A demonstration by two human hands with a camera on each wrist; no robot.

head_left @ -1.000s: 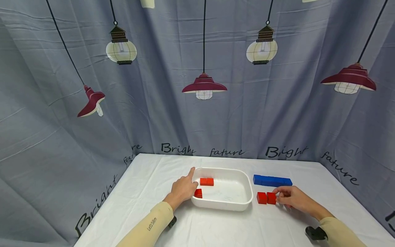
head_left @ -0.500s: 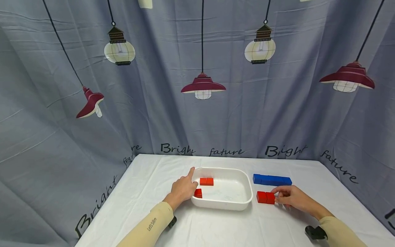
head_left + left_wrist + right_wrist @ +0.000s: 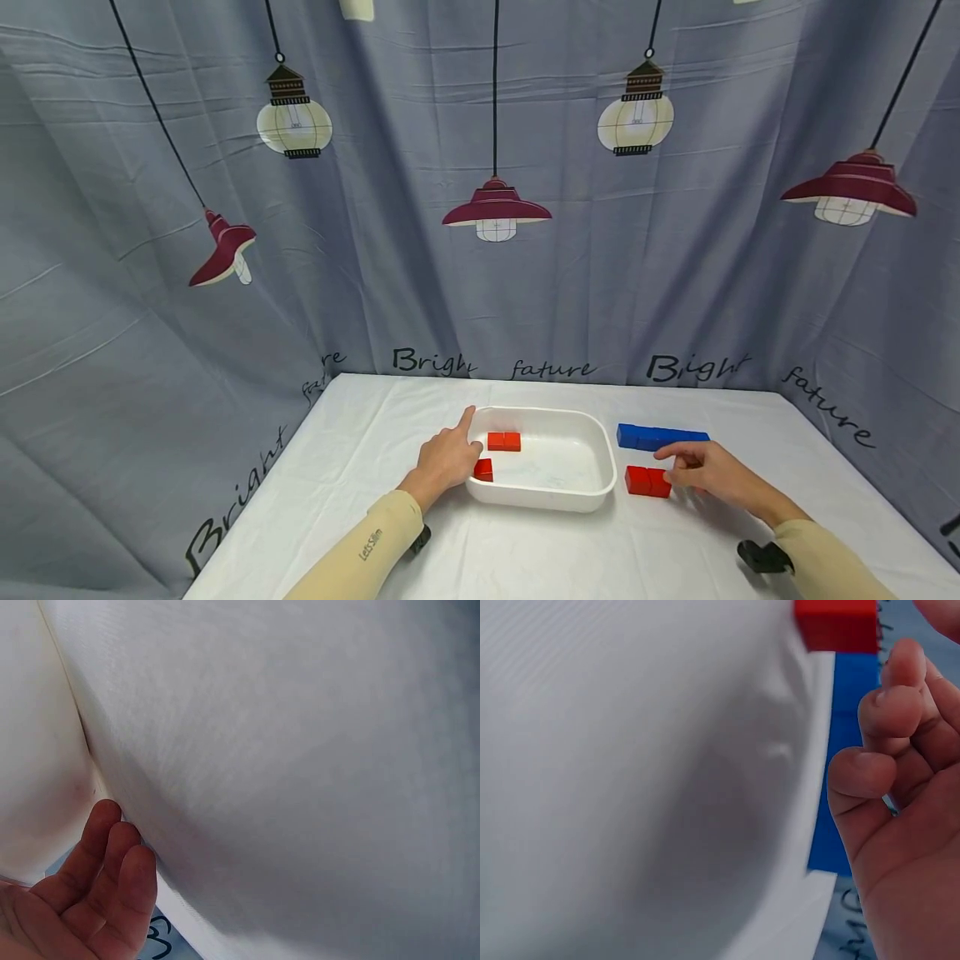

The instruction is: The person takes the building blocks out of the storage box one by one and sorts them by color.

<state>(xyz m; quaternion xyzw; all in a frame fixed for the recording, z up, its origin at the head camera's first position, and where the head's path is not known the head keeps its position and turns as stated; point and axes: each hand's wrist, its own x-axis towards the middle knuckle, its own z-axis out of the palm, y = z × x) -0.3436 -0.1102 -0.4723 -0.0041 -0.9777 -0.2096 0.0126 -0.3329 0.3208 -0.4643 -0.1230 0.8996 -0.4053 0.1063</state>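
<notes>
On the white table (image 3: 525, 550) the white tray (image 3: 592, 498) sits between the hands, with the two red blocks (image 3: 649, 481) side by side just off its right wall, their row running left to right. They lie immediately left of the right hand (image 3: 705, 472), the nearer one, whose loosely curled fingers (image 3: 675, 475) touch the right block's end, though a pinch cannot be made out. The left hand (image 3: 447, 457) rests on the tray's left rim, forefinger straight, holding nothing

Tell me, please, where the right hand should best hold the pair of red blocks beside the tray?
Probably from above, pinching the two long sides of the red blocks. The pair lies flat on the table, its top bare. The tray stands close at one end and the right hand at the other.
</notes>
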